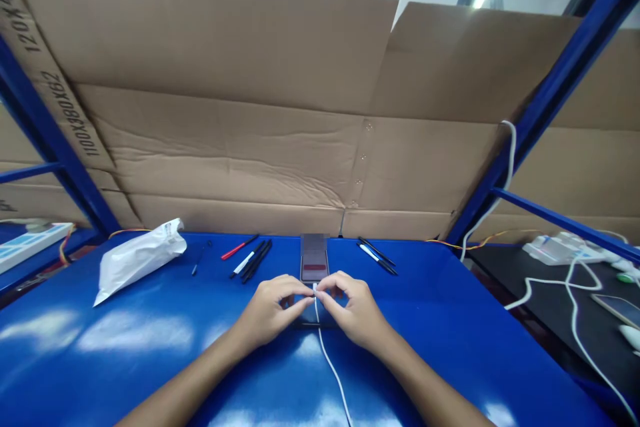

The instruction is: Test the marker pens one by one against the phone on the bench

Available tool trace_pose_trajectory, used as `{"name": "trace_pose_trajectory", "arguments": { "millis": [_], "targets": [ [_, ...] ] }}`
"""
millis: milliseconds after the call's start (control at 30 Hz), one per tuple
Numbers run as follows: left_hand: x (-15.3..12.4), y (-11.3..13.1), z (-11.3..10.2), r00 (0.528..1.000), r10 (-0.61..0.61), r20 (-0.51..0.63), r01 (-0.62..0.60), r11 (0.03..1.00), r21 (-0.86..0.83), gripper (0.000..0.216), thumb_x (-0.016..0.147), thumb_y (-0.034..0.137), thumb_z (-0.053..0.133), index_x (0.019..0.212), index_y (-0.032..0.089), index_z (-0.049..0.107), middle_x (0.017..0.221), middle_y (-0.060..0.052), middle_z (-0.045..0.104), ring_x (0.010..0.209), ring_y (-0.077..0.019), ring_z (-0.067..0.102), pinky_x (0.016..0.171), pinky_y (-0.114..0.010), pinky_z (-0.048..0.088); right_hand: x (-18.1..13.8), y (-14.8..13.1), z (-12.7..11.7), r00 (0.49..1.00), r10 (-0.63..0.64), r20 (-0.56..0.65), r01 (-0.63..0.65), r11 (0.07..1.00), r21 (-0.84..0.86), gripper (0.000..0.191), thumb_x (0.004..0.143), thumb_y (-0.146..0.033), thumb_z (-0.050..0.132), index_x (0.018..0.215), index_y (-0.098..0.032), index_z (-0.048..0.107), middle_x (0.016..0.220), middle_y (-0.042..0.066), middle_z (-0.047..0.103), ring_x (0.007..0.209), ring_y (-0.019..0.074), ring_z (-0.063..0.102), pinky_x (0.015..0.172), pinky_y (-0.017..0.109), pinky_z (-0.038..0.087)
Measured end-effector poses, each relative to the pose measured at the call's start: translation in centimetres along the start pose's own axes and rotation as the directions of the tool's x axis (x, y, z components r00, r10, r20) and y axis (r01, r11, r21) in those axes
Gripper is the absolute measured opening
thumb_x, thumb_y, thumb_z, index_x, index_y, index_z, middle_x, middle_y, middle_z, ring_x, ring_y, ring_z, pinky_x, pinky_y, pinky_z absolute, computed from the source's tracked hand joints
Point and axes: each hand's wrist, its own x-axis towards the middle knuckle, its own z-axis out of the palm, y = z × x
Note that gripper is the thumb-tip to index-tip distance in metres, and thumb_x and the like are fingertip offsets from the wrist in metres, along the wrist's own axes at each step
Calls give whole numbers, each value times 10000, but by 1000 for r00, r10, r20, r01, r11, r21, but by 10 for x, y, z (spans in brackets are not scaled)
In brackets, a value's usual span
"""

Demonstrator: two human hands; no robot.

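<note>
My left hand (278, 307) and my right hand (353, 307) meet above the middle of the table, thumb and fingers of each pinched together. Between the fingertips is the white end of a white cable (326, 353); its plug is too small to make out. From there the cable runs down toward me, past the front of the view. Just beyond my fingers a dark, flat case-like object (314, 257) with a reddish patch stands on the table. Under my hands lies a dark, flat thing, mostly hidden.
On the blue table (425, 340), a white plastic bag (140, 260) lies left. Several pens (256, 261) lie left of the case, with a red pen (240, 247); more pens (377, 255) lie right. Cardboard (240, 153) walls the back. White cables (570, 287) cover the dark side table.
</note>
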Motion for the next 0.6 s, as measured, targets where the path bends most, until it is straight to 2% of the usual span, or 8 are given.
{"name": "trace_pose_trajectory", "arguments": {
  "millis": [100, 167, 300, 400, 600],
  "targets": [
    [0, 0, 0, 1000, 20, 17, -20, 1000, 15, 240, 980, 365, 628, 993, 230, 826, 899, -74, 801, 780, -207, 692, 768, -309, 542, 0, -1, -1, 1000, -10, 21, 10, 1000, -2, 111, 973, -257, 649, 920, -230, 742, 874, 27, 744, 801, 184, 661, 726, 293, 485],
    [2, -4, -2, 999, 28, 32, -29, 998, 49, 245, 993, 358, 607, 993, 232, 816, 919, -71, 798, 811, -211, 694, 792, -312, 537, 0, -2, -4, 997, -47, 54, 49, 998, -35, 107, 989, -258, 634, 976, -236, 738, 937, 36, 754, 885, 196, 667, 804, 311, 507],
    [3, -20, -12, 998, -33, 48, 23, 980, 197, 245, 992, 341, 582, 960, 218, 791, 938, -71, 782, 858, -228, 678, 828, -329, 508, 2, 4, -17, 989, -102, 104, 130, 941, -312, 178, 1006, -256, 603, 1154, -259, 703, 1221, 87, 689, 1131, 269, 583, 992, 441, 468],
    [3, -34, -19, 994, -98, 40, 83, 958, 276, 226, 967, 322, 586, 937, 226, 789, 924, -58, 770, 847, -227, 665, 796, -317, 490, 3, 15, -25, 994, -51, 101, 94, 869, -486, 146, 970, -204, 617, 1075, -243, 710, 1256, 110, 634, 1157, 300, 541, 986, 482, 459],
    [4, -45, -18, 979, -205, 11, 188, 915, 358, 194, 899, 258, 600, 849, 208, 781, 916, -75, 743, 891, -247, 664, 847, -342, 486, 4, 30, -22, 988, 23, 155, 71, 816, -574, 49, 933, -197, 674, 969, -222, 697, 1182, 97, 623, 1104, 290, 530, 929, 442, 449]
  ]
}}
